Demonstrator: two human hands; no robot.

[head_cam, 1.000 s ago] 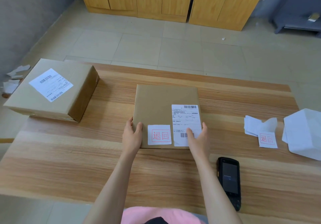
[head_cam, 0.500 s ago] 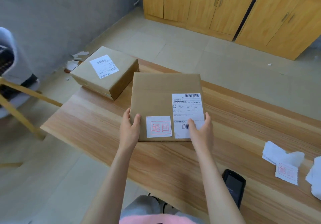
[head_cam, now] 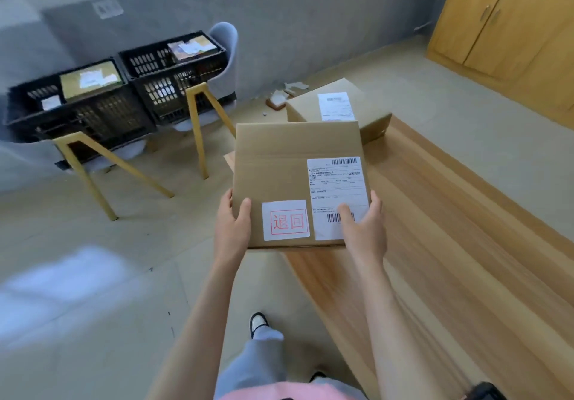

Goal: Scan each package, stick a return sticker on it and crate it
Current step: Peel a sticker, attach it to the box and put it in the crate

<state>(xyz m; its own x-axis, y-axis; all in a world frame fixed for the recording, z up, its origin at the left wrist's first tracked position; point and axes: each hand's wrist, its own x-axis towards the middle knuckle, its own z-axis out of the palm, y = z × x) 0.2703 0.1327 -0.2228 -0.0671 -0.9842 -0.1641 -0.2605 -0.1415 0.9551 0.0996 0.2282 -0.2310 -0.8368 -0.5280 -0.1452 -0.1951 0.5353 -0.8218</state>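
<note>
A flat brown cardboard package (head_cam: 279,163) hangs in the air over the left end of the wooden table (head_cam: 435,244). It carries a white shipping label (head_cam: 337,188) and a white return sticker with red characters (head_cam: 285,220). My left hand (head_cam: 233,225) grips its near left corner, thumb on top. My right hand (head_cam: 363,229) grips the near right corner, thumb on the label. Two black crates (head_cam: 93,111) (head_cam: 174,67) stand on chairs at the far left, each with packages inside. The black scanner (head_cam: 486,393) shows at the bottom right edge.
A second, thicker cardboard package (head_cam: 338,111) with a label lies on the table's far end. Yellow chair legs (head_cam: 198,126) stand between me and the crates. Paper scraps (head_cam: 289,89) litter the floor by the grey wall. Wooden cabinets (head_cam: 497,27) stand at the right.
The package has come up off the table in both hands. My view has swung left, so the crates on the chairs have come into sight and the sticker sheets have left it.
</note>
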